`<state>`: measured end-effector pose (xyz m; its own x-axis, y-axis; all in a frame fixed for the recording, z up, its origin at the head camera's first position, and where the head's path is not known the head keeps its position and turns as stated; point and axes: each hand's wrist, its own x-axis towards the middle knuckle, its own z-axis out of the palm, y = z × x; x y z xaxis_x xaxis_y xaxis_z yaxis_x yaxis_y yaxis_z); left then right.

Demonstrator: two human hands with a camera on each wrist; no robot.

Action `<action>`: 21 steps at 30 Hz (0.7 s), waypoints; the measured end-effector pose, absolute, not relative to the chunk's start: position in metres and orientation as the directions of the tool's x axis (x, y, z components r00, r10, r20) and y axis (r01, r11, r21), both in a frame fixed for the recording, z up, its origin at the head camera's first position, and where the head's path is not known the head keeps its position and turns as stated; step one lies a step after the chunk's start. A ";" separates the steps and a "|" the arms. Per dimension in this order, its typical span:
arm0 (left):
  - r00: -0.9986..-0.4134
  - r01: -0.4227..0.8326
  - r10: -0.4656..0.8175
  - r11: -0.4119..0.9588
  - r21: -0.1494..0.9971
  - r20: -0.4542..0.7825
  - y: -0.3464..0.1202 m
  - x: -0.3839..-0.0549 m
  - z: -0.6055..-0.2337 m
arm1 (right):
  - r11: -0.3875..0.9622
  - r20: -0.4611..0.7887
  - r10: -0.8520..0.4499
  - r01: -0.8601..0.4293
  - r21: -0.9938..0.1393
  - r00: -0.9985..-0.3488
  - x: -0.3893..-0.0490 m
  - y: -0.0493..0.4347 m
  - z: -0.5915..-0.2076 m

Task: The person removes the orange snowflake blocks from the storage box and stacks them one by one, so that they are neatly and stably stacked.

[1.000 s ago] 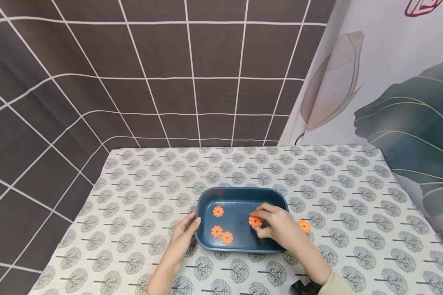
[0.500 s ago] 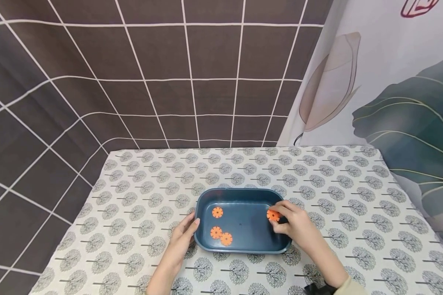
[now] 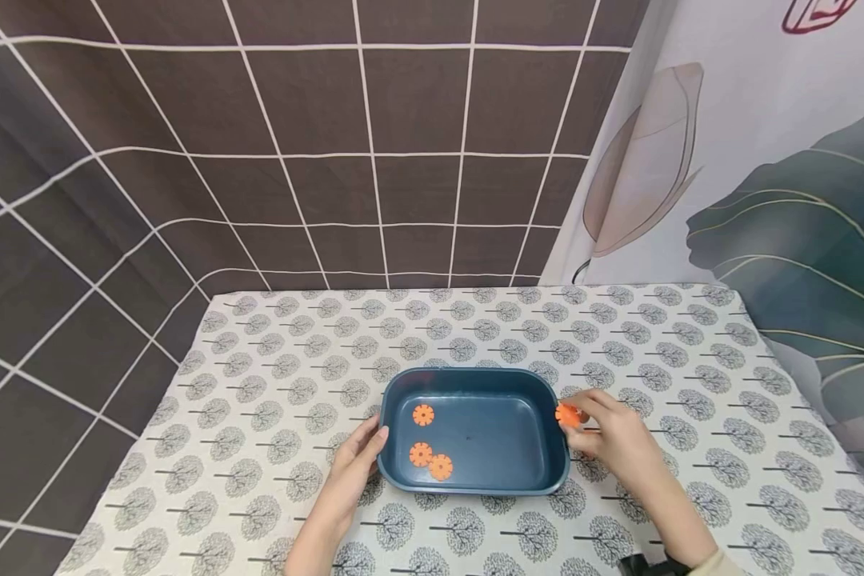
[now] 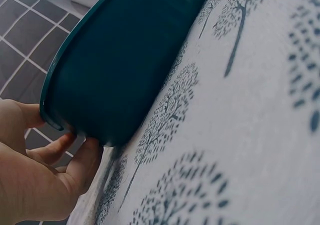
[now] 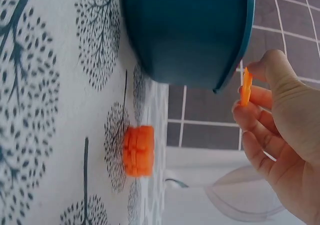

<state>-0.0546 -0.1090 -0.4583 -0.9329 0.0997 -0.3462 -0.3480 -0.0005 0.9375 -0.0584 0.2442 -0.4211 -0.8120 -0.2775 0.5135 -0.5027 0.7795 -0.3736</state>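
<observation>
A dark blue plastic tub (image 3: 468, 480) stands on the cloth, and my left hand (image 3: 349, 468) grips its left end, thumb at the rim and fingertips against the outer wall. Inside, on the left part of its floor, lie an orange notched disc (image 3: 423, 414) and two more, one notched disc (image 3: 441, 467) touching its neighbour. Just outside the right rim, my right hand (image 3: 619, 440) pinches another orange notched disc (image 5: 246, 87) between thumb and fingers, edge-on in the right wrist view. Below it, a short stack of orange discs (image 5: 139, 151) stands on the cloth; my hand mostly hides it in the head view.
A white tablecloth (image 3: 295, 336) with grey tree prints covers the table. Behind and left hangs a dark curtain (image 3: 418, 96) with white grid lines. At the right is a pale curtain (image 3: 734, 48) with leaf shapes. A black strap (image 3: 648, 566) shows near my right wrist.
My right hand has carried the pinched disc from over the tub's floor rightward, past the right rim. My left hand keeps its hold, and the three discs inside lie as before.
</observation>
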 end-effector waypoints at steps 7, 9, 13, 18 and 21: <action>-0.929 -0.361 0.097 -0.006 0.933 -0.358 -0.109 -0.053 -0.456 | 0.824 0.459 -0.254 -0.439 -0.357 -0.851 -0.055 0.255 -0.421; -0.928 -0.363 0.095 -0.003 0.932 -0.361 -0.108 -0.053 -0.456 | 0.835 0.446 -0.253 -0.426 -0.349 -0.859 -0.054 0.258 -0.421; -0.928 -0.363 0.092 0.003 0.932 -0.361 -0.108 -0.053 -0.455 | 0.853 0.425 -0.248 -0.404 -0.330 -0.870 -0.052 0.264 -0.422; -0.928 -0.361 0.092 0.003 0.933 -0.360 -0.108 -0.054 -0.454 | 0.878 0.358 -0.221 -0.345 -0.332 -0.907 -0.048 0.267 -0.423; -0.928 -0.362 0.093 0.002 0.932 -0.360 -0.108 -0.054 -0.454 | 0.888 0.327 -0.221 -0.329 -0.322 -0.919 -0.047 0.267 -0.424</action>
